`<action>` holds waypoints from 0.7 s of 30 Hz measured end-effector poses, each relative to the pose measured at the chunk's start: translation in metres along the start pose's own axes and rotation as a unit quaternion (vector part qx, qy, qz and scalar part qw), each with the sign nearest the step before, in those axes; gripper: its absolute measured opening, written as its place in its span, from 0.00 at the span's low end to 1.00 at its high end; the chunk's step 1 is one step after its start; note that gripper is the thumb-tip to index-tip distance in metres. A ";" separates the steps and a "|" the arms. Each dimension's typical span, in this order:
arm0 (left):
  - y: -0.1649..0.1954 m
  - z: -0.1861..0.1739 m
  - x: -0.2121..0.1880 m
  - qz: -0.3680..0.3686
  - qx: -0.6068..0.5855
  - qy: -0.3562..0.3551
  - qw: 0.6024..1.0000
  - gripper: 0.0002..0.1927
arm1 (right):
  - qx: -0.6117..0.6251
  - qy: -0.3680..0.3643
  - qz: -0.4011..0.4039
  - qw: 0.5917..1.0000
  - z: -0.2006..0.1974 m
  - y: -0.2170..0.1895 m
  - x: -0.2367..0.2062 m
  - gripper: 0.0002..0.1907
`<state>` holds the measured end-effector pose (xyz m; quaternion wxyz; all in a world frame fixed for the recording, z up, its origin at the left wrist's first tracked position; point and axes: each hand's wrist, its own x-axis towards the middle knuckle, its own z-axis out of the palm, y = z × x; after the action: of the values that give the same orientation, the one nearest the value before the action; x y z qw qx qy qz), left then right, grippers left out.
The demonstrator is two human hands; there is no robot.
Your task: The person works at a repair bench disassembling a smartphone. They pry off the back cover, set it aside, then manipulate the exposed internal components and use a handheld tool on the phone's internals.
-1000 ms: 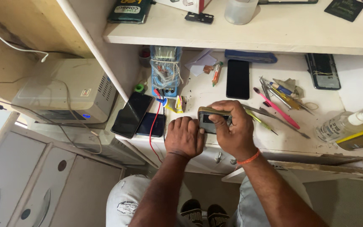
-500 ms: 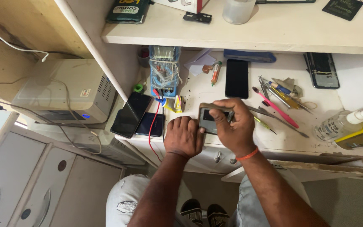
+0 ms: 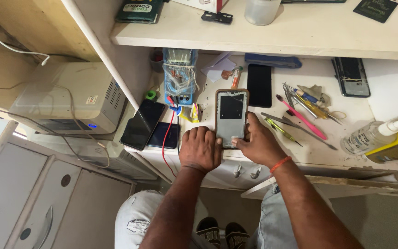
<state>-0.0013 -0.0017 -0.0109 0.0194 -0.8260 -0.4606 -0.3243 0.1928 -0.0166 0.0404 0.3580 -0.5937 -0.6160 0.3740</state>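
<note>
Both forearms reach forward side by side. The left hand (image 3: 201,148) is curled into a loose fist, knuckles up; the right hand (image 3: 259,144) lies palm down, thumb extended toward the left, an orange band at its wrist.

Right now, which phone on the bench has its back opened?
The phone between both hands, left hand and right hand; the others lie dark and untouched.

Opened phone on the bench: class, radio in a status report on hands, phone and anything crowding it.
Left hand fisted against opened phone, right hand pinching its lower edge. Phone flat, back up. Red lead and tweezers close by.
</note>
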 end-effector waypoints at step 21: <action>0.003 -0.001 0.002 -0.020 0.013 0.001 1.000 0.18 | -0.135 0.122 0.033 0.983 0.020 -0.015 -0.002 0.34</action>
<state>0.0011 -0.0020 -0.0082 0.0238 -0.8160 -0.4811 -0.3196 0.1684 -0.0200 0.0448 0.3342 -0.6979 -0.5924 0.2242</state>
